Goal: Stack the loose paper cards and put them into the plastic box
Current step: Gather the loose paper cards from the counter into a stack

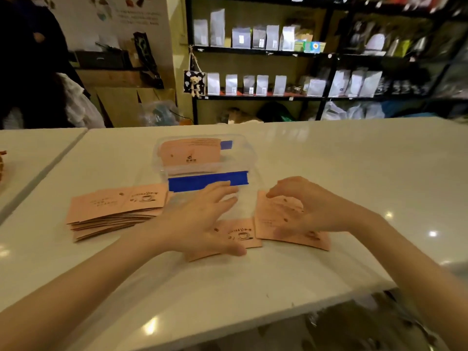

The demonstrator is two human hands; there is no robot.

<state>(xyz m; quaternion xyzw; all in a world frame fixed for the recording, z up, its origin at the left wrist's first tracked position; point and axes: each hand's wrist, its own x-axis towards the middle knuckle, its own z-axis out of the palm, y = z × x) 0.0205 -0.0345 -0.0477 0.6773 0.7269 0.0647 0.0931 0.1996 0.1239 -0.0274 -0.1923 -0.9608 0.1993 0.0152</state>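
Observation:
A clear plastic box point(247, 154) stands on the white table and holds a stack of pink cards point(190, 152). Its clear lid with a blue clip point(207, 181) lies just in front of it. A fanned pile of pink cards point(114, 211) rests to the left. Two loose pink cards lie near me: one point(240, 235) under my left hand point(200, 221), the other point(273, 224) under my right hand point(306, 206). My left hand lies flat, fingers spread, over the lid and card. My right hand hovers with curled fingers, holding nothing.
The white table point(354, 173) ends close to me at the lower right; a second table point(30, 150) adjoins on the left. Black shelves with pouches point(266, 39) stand behind. A person in dark clothes point(27, 59) stands at the far left.

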